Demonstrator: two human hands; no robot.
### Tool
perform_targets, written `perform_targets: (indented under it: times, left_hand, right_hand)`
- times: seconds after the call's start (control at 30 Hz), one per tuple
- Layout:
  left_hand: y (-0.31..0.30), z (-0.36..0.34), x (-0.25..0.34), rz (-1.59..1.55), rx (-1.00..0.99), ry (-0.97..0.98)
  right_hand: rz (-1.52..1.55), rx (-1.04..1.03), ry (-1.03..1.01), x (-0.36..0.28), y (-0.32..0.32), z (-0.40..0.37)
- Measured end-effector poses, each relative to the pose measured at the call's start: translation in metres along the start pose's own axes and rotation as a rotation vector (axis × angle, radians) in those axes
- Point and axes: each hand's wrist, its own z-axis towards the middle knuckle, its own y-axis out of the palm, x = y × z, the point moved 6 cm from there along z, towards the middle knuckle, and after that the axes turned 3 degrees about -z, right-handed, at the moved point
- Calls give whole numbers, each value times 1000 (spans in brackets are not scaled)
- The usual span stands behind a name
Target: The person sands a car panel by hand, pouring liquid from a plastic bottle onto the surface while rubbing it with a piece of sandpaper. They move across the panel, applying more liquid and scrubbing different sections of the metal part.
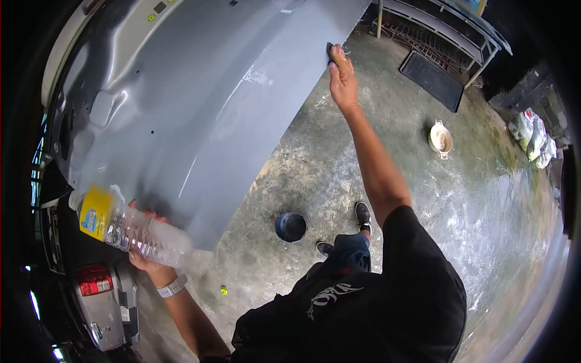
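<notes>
Left hand (144, 259) grips a clear bottle (123, 230) by the grey panel's (242, 127) lower edge; right hand (344, 83) holds a dark pad (330, 52) at the right edge.
Bottle seems light, squeezable, perhaps slippery; best held round its ribbed middle.

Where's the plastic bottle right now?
In the head view, the bottle is at lower left, held in the left hand, near the wristband and the lower end of the grey panel.

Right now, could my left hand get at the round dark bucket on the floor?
Probably not without stooping: the bucket sits on the floor by your shoes, while your left hand is near the grey metal panel, holding a clear plastic bottle. Nothing covers the bucket's top.
</notes>
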Motion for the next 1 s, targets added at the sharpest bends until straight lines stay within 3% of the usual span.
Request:
perform_targets:
  times: [0.07, 0.13, 0.2, 0.3, 0.4, 0.43, 0.53, 0.6, 0.7, 0.8, 0.87, 0.9, 0.97, 1.0]
  left_hand:
    - [-2, 4, -1, -9, -30, -11]
    - [0, 3, -2, -19, -37, -17]
    - [4, 2, 0, 28, -18, 18]
    - [4, 0, 0, 65, -27, -8]
    - [-10, 5, -2, 67, -41, 2]
    - [-12, 4, -2, 60, -57, -12]
    - [-9, 0, -4, 24, -44, -2]
    - [-8, 0, -1, -1, -32, 18]
    - [-13, 3, 0, -31, -56, 24]
    - [-7, 0, -1, 2, -44, -14]
    - [-2, -2, 0, -14, 2, -7]
    - [-2, 1, 0, -12, -4, -6]
    - [-6, 4, 0, -15, -15, -24]
    - [-8, 3, -1, -11, -6, -22]
  right_hand:
    - [-46, 30, 18, -22, 7, -19]
    - [-18, 8, -18, -88, 15, -60]
    - [21, -85, -120, -147, 34, -123]
    - [186, -394, -323, -221, 40, -198]
    - [110, -396, -452, -181, 37, -163]
    - [24, -235, -464, -153, 31, -132]
    - [86, -25, -14, -36, 10, -13]
    - [77, -8, -3, 11, 5, 26]
    - [79, 0, 58, -59, 16, 1]
    - [30, -252, -304, -184, 45, -84]
    - [217, -503, -484, -241, 41, -126]
    - [215, -497, -483, -234, 41, -119]
    - [235, -500, -672, -214, 40, -94]
    - [140, -455, -645, -191, 40, -70]
